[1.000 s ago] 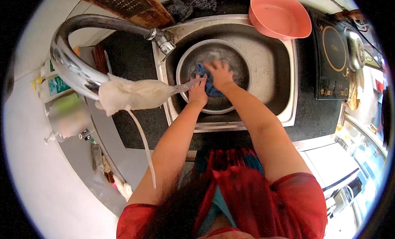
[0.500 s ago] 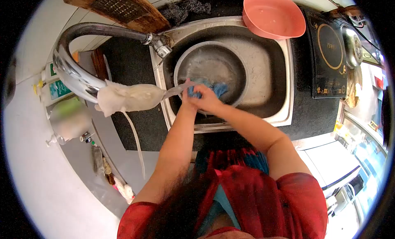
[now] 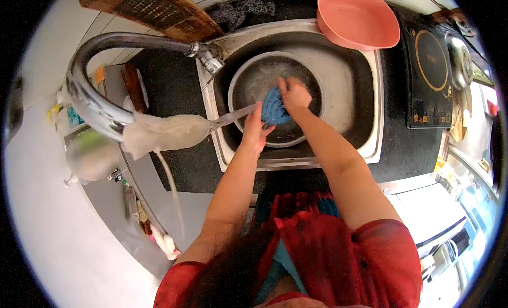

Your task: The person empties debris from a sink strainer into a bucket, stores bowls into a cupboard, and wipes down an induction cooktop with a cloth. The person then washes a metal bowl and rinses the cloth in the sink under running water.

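Over a round metal basin (image 3: 245, 77) in the sink (image 3: 346, 80), a bunched blue cloth (image 3: 275, 108) is between my hands. My right hand (image 3: 296, 95) grips its upper right side with bent fingers. My left hand (image 3: 256, 129) is at the cloth's lower left side, thumb and fingers apart around its edge; the palm side is partly hidden. A stream of water (image 3: 233, 117) runs from the white covering (image 3: 169, 132) on the faucet (image 3: 95, 104) toward my left hand and the cloth.
A pink tub (image 3: 360, 22) rests on the sink's back right corner. To the right is a black induction cooktop (image 3: 429, 69) beside a metal pot (image 3: 459, 61). A wooden board (image 3: 153, 11) leans behind the faucet. Bottles (image 3: 71, 117) stand at the left.
The cloth was pressed down in the basin, then bunched near its lower edge. Now it is higher and nearer the middle, with my hands spread to its two sides.
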{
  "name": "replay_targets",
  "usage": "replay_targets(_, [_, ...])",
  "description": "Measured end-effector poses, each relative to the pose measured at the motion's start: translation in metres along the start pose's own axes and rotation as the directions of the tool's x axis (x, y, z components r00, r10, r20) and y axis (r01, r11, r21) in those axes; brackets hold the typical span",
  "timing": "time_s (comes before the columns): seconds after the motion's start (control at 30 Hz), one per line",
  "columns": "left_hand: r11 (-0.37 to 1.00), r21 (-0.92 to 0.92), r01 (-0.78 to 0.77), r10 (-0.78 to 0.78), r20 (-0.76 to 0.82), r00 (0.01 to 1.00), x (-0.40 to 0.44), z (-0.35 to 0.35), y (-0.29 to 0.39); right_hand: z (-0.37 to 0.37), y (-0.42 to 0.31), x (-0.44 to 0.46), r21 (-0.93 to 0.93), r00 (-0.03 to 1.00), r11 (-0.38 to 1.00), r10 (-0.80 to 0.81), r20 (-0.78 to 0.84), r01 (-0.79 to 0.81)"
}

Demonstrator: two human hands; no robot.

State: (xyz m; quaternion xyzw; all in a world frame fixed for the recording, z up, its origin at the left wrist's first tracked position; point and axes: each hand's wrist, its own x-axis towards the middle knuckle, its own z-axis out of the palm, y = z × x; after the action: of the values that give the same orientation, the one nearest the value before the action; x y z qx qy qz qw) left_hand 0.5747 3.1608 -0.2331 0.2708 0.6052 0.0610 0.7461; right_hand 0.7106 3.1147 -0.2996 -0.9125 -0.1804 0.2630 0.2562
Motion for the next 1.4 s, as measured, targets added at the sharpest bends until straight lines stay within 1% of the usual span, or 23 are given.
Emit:
replay_targets(0.07, [0.867,0.488,-0.099,0.199,-0.157,0.967,-0.008,-0.012,0.000,-0.009,0.018,-0.017,-0.307,0.947,0.913,-0.309,-0.093,0.268])
replay_targets(0.1, [0.403,0.908,-0.113,0.552,-0.143,0.822,-0.005,-0.029,-0.013,-0.014,0.027,-0.027,-0.457,0.886,0.812,-0.453,-0.100,0.363])
replay_targets(0.13, [0.407,0.905,-0.122,0.543,-0.132,0.829,0.002,-0.041,-0.023,-0.012,0.042,-0.028,-0.478,0.884,0.758,-0.456,0.098,0.444])
replay_targets(0.2, [0.413,0.900,-0.138,0.530,-0.114,0.840,0.010,-0.055,-0.033,-0.008,0.057,-0.028,-0.459,0.782,0.645,-0.402,0.476,0.611])
replay_targets(0.23, [0.469,0.880,-0.083,0.459,-0.163,0.873,0.021,-0.058,-0.035,-0.007,0.052,-0.023,-0.338,0.869,0.854,-0.229,0.439,0.396])
replay_targets(0.27, [0.551,0.831,-0.081,0.389,-0.170,0.905,0.018,-0.058,-0.029,-0.005,0.040,-0.020,-0.219,0.945,0.955,-0.128,0.302,0.199])
replay_targets(0.33, [0.698,0.714,-0.056,0.240,-0.159,0.958,0.008,-0.055,-0.014,0.005,0.016,-0.006,0.112,0.982,0.978,0.170,0.078,-0.178])
replay_targets(0.4, [0.721,0.681,-0.127,0.286,-0.126,0.950,0.008,-0.056,-0.018,0.015,-0.007,0.010,0.278,0.989,0.957,0.116,-0.095,-0.086])
replay_targets(0.47, [0.778,0.604,-0.172,0.260,-0.061,0.964,-0.004,-0.052,-0.009,0.032,-0.030,0.020,0.237,0.989,0.972,0.032,-0.146,0.004])
replay_targets(0.53, [0.829,0.528,-0.183,0.225,-0.015,0.974,-0.005,-0.051,-0.007,0.059,-0.040,0.018,0.212,0.975,0.959,-0.154,-0.159,0.186])
replay_targets(0.67, [0.827,0.531,-0.183,0.216,0.001,0.976,-0.010,-0.045,0.006,0.072,-0.049,-0.028,0.450,0.882,0.804,-0.465,0.070,0.388])
replay_targets(0.77, [0.880,0.356,-0.314,0.314,0.059,0.948,-0.004,-0.049,-0.001,0.054,-0.030,-0.077,0.381,0.804,0.820,-0.537,0.255,0.427])
replay_targets(0.8, [0.870,0.364,-0.333,0.341,0.043,0.939,0.003,-0.055,-0.011,0.047,-0.016,-0.086,0.309,0.774,0.832,-0.547,0.318,0.461])
replay_targets(0.87, [0.848,0.383,-0.367,0.393,0.013,0.920,0.018,-0.066,-0.034,-0.005,-0.003,-0.089,0.219,0.676,0.880,-0.465,0.571,0.421])
replay_targets(0.93, [0.877,0.379,-0.295,0.326,-0.020,0.945,0.005,-0.062,-0.027,-0.024,0.038,-0.074,-0.015,0.564,0.749,-0.486,0.668,0.663])
replay_targets(0.97, [0.880,0.406,-0.249,0.284,-0.029,0.958,-0.006,-0.056,-0.016,-0.034,0.047,-0.060,-0.195,0.614,0.719,-0.382,0.691,0.667])
replay_targets(1.0, [0.879,0.431,-0.201,0.243,-0.042,0.969,-0.011,-0.053,-0.011,-0.041,0.052,-0.044,-0.365,0.665,0.660,-0.277,0.693,0.656])
replay_targets(1.03, [0.877,0.437,-0.199,0.238,-0.035,0.971,-0.010,-0.053,-0.011,-0.041,0.055,-0.027,-0.391,0.760,0.734,-0.256,0.598,0.555])
replay_targets(1.1, [0.854,0.507,-0.115,0.180,-0.081,0.980,-0.006,-0.048,-0.012,-0.036,0.049,-0.005,-0.389,0.904,0.849,-0.212,0.372,0.359])
replay_targets(1.17, [0.841,0.537,-0.067,0.156,-0.122,0.980,-0.006,-0.042,-0.011,-0.021,0.022,0.001,-0.325,0.982,0.928,-0.157,0.110,0.185])
replay_targets(1.27, [0.638,0.766,-0.078,0.301,-0.155,0.941,0.032,-0.065,-0.033,-0.012,-0.009,-0.002,0.067,0.935,0.938,-0.346,0.083,0.341])
replay_targets(1.37, [0.579,0.779,-0.239,0.559,-0.166,0.812,0.020,-0.056,-0.020,-0.057,-0.068,-0.062,0.553,0.894,0.771,-0.437,0.099,0.316])
replay_targets(1.4, [0.678,0.666,-0.312,0.558,-0.190,0.808,0.010,-0.046,-0.013,-0.060,-0.067,-0.066,0.581,0.897,0.745,-0.438,0.055,0.328])
